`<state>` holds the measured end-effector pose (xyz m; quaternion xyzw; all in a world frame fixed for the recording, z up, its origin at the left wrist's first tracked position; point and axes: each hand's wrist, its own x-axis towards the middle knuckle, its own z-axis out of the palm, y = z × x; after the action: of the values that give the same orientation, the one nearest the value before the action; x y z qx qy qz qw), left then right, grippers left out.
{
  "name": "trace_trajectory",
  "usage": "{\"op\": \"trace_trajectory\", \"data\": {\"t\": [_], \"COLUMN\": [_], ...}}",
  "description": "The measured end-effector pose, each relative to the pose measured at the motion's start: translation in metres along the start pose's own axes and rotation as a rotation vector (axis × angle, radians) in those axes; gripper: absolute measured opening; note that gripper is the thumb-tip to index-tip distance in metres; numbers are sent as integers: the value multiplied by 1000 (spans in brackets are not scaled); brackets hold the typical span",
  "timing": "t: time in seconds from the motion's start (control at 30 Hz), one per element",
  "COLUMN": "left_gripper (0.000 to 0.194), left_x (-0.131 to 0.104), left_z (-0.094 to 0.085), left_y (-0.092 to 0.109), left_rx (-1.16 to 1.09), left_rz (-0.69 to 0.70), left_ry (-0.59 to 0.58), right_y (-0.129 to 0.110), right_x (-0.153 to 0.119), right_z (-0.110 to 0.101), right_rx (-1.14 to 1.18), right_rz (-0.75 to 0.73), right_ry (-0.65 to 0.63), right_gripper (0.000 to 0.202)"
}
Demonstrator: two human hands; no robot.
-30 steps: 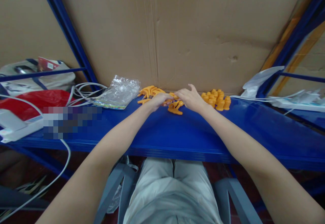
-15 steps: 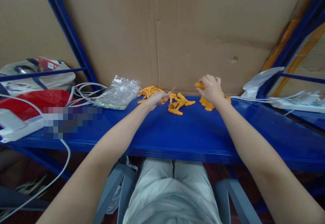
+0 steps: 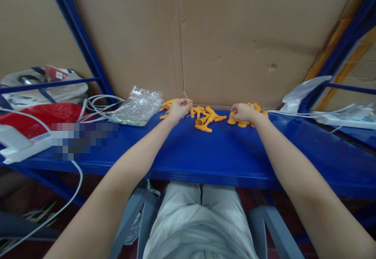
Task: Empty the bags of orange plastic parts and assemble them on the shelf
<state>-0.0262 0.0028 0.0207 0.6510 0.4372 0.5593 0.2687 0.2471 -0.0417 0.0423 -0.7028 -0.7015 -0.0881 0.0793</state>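
Note:
My left hand (image 3: 177, 111) pinches a small orange plastic piece with a thin metal chain (image 3: 185, 94) sticking up beside it. Under and behind that hand lie more orange limb-like pieces (image 3: 168, 104), partly covered. In the middle of the blue table, several orange branching parts (image 3: 209, 118) lie in a loose group, one showing a round hollow end. My right hand (image 3: 245, 112) is low over a cluster of rounded orange pieces (image 3: 242, 124) on the right, its fingers closed around one orange piece (image 3: 234, 111). The hand hides part of that piece.
A clear plastic bag (image 3: 138, 106) lies on the blue table (image 3: 217, 157), left of the parts. White cables (image 3: 102, 101), a power strip (image 3: 26, 147) and a red bag (image 3: 38, 118) sit farther left. Cardboard (image 3: 223, 43) stands behind. Another cable runs along the right.
My right hand has lowered its orange piece to the right-hand cluster. My left hand has shifted slightly left and up, and a chain now shows above its fingers.

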Motion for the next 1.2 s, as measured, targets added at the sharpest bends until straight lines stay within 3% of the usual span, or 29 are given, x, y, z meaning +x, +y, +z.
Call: {"op": "trace_trajectory", "data": {"t": [0.2,0.37,0.53,0.73,1.2], "left_gripper": [15,18,15,12,16], "left_x": [-2,-4,-4,-2,-4], "left_z": [-1,-1,0,2,5], "left_y": [3,6,6,1,0], "left_rx": [-1,20,28,-8,-3], "left_rz": [5,-13,-25,-8,-16], "left_ry": [-35,-57,-43,-55,-40], "right_y": [6,10,19,33,50], "right_x": [4,1,-8,-2,16], "right_z": [1,-15,-30,-25,-8], "right_rx": [-1,46,87,-77,-43], "right_rz": [0,32,41,191,228], "right_ry": [-30,-29,-218,-347,-207], "right_gripper": [31,23,10,3,25]}}
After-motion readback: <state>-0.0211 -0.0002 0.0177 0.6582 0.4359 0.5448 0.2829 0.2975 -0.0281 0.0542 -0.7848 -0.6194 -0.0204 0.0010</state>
